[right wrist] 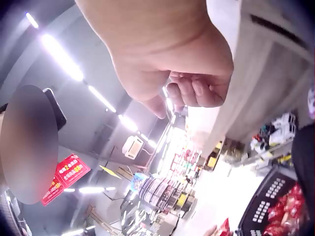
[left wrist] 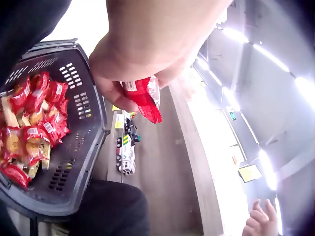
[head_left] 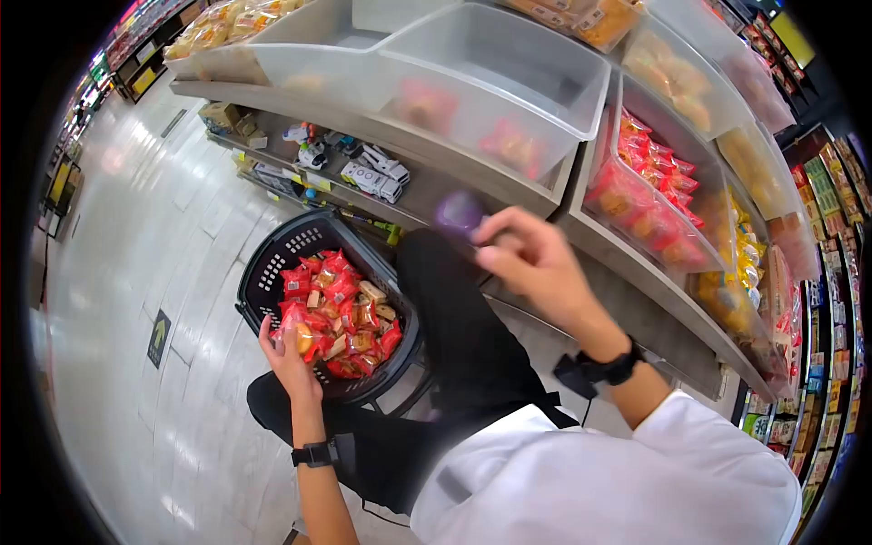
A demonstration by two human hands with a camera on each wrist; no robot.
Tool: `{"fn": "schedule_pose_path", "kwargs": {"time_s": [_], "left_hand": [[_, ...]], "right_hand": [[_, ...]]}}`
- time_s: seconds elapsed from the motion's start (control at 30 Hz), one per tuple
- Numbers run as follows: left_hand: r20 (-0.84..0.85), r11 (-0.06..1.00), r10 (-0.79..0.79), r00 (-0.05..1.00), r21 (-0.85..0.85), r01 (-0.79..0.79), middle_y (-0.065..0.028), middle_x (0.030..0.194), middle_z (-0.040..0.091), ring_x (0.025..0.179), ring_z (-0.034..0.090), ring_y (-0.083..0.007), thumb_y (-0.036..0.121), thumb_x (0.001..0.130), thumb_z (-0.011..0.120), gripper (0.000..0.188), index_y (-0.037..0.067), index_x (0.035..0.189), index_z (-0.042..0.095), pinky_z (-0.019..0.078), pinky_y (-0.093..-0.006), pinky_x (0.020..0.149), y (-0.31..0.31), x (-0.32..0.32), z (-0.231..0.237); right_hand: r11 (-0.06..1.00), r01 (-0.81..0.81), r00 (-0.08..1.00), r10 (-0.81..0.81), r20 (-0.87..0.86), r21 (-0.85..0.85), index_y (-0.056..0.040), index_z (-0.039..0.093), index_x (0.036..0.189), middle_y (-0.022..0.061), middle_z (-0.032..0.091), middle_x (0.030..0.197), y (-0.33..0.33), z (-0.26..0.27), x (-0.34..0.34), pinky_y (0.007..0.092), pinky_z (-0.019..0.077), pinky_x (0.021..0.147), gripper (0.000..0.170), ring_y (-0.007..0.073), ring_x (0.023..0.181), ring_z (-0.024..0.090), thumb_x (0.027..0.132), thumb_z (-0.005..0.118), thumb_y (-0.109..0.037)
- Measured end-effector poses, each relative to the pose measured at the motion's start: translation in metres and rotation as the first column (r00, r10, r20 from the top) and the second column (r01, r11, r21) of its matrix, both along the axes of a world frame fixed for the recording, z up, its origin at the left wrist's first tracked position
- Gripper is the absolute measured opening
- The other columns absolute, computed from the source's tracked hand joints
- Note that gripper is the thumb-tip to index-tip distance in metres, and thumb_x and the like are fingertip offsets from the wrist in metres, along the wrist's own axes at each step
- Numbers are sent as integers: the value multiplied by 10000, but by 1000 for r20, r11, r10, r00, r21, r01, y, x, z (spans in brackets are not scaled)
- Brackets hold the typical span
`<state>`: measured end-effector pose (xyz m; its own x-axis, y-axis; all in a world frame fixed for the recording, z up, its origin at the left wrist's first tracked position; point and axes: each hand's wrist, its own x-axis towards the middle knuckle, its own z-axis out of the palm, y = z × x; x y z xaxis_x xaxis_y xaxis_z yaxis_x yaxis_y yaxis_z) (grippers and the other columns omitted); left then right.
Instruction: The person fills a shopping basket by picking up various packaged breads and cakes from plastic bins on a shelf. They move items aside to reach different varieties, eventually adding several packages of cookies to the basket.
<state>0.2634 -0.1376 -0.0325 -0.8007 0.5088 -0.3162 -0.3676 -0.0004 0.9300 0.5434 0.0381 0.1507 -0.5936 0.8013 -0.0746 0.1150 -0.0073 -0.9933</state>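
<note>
My left hand (head_left: 295, 359) holds a red-wrapped snack packet (left wrist: 146, 98) at the near left rim of the dark shopping basket (head_left: 272, 254). The packet shows between thumb and fingers in the left wrist view. Many red and clear snack packets (head_left: 341, 295) fill the basket, which stands between the knees. My right hand (head_left: 540, 272) hovers in front of the shelf bins with its fingers loosely curled. Nothing shows in its grasp in the right wrist view (right wrist: 197, 88). Beyond its fingertips in the head view is a blurred purple round thing (head_left: 459, 213).
Clear plastic bins (head_left: 509, 109) line the sloping shelf, one with red packets (head_left: 649, 173), another with yellow ones (head_left: 747, 254). Toy vehicles (head_left: 374, 173) sit on the lower shelf. The pale tiled floor (head_left: 127, 272) extends left. Black-trousered legs (head_left: 463, 318) flank the basket.
</note>
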Motion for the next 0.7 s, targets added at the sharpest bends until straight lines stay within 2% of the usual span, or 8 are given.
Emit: {"fn": "schedule_pose_path", "kwargs": {"time_s": [0.17,0.23,0.3,0.33,0.43,0.57,0.63,0.7], "left_hand": [[2,993,-13,1000,-121,14,-187,1407,404,1222,486,-290,326,909,644,624,124,1404,322,465,-406,918,17,-6,-5],[-486,813,-336,807,-582,-12,-296,1486,251,1385,269,-401,361,869,680,667,66,1380,369,286,-485,1082,18,-24,-51],[-606,813,-516,605,-568,125,-361,1500,147,1427,96,-456,334,844,698,656,44,1356,408,134,-486,1143,29,-21,-39],[-673,778,-597,437,-618,111,-347,1479,201,1391,167,-481,263,827,702,640,40,1350,409,186,-476,1135,40,-12,-28],[-722,815,-567,396,-420,400,-154,1237,539,1191,484,-355,181,797,678,408,62,1166,551,228,-560,1088,78,33,50],[-923,904,-380,-62,-385,187,-8,1063,621,1106,552,-231,121,784,658,177,121,960,640,233,-561,1069,112,104,166],[-958,910,-262,-115,-285,303,-9,1048,616,1102,554,-222,125,780,654,161,130,941,645,221,-552,1077,125,131,206],[-970,876,-175,-168,-231,423,-12,1042,612,1100,555,-220,109,763,645,176,122,939,646,219,-572,1071,135,156,229]], "right_hand": [[844,177,949,-282,139,506,-64,649,894,-65,541,674,39,99,99,176,348,550,94,5,612,463,845,684,-136],[718,122,893,-381,240,685,-46,665,992,-19,626,748,93,126,149,208,432,646,197,49,709,554,844,679,-176],[735,35,804,-424,418,677,-41,648,1074,31,656,842,138,149,178,252,472,739,301,94,796,598,842,684,-231],[758,-47,742,-410,530,651,-39,630,1122,69,673,924,163,154,192,281,492,803,364,124,863,621,841,689,-264],[768,-350,445,-368,817,537,-54,574,1225,134,624,1158,232,145,232,350,471,932,538,188,1061,594,799,737,-339],[696,-541,401,-280,872,472,-76,522,1303,166,536,1309,293,108,225,397,409,1028,715,280,1207,515,737,781,-426],[737,-586,592,105,799,337,-103,484,1341,189,454,1366,309,85,209,419,359,1069,828,339,1262,449,683,814,-483],[711,-632,498,68,865,309,-105,496,1331,195,414,1382,316,72,195,433,345,1075,848,365,1272,414,658,819,-509]]}}
